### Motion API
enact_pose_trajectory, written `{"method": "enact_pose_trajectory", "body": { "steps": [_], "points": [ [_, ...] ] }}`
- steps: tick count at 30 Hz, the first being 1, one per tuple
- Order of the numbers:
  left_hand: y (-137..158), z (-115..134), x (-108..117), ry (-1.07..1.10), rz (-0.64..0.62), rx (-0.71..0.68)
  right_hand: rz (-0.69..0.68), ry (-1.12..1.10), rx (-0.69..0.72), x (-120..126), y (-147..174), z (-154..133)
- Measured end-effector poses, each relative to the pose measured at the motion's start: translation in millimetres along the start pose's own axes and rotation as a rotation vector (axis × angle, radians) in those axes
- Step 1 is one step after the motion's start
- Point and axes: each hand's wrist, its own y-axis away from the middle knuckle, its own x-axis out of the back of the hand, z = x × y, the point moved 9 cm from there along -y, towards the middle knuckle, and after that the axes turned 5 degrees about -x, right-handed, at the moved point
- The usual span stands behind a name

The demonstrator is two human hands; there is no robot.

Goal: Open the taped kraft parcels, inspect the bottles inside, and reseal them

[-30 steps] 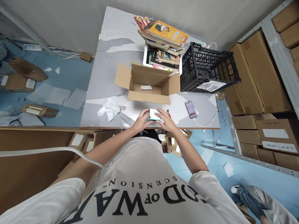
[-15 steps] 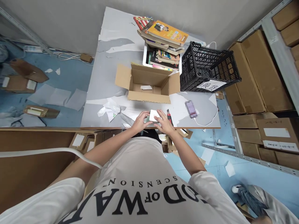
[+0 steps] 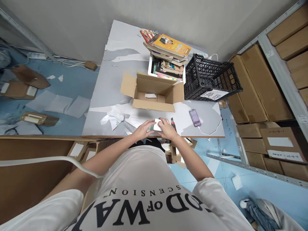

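Close to the table's front edge, my left hand [image 3: 143,129] and my right hand [image 3: 167,129] hold a small white box-like item [image 3: 157,124] between them. Its left side looks greenish, and its exact kind is too small to make out. My fingers curl round it from both sides and cover part of it. A red and black utility knife [image 3: 173,124] lies just right of my right hand. Beyond my hands stands an open cardboard box [image 3: 154,105] with its flaps spread and a white slip [image 3: 150,95] inside.
Crumpled white plastic [image 3: 113,117] lies left on the table [image 3: 101,93]. Behind the carton, books [image 3: 172,45] pile on a white bin [image 3: 149,69]. A black crate [image 3: 211,77] and a purple phone [image 3: 194,117] with a cable are at right. Shelved cartons [image 3: 282,144] flank the right side.
The view has tilted, so the table sits slightly lower. My right fingers have drawn in closer round the white item, while my left hand stays on it.
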Motion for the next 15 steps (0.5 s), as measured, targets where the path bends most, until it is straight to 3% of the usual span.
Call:
{"method": "enact_pose_trajectory", "body": {
  "steps": [5, 8, 10, 12, 15],
  "points": [
    [3.8, -5.2, 18.4, -0.064, -0.041, 0.030, -0.062, 0.127, 0.059, 8.0, 1.3, -7.0],
    [15.8, -19.3, 37.5, -0.106, -0.074, 0.092, -0.003, 0.134, 0.113, 43.6, 8.8, -7.6],
    [28.7, -31.0, 52.4, -0.136, -0.098, 0.146, 0.102, 0.068, 0.105, 90.0, 20.7, 0.2],
    [43.7, -43.5, 68.3, -0.171, -0.094, 0.221, 0.253, -0.035, 0.059, 151.8, 39.5, 19.2],
    [63.5, -56.4, 84.9, -0.188, -0.054, 0.310, 0.570, -0.152, -0.073, 255.1, 77.8, 69.6]
  ]
}}
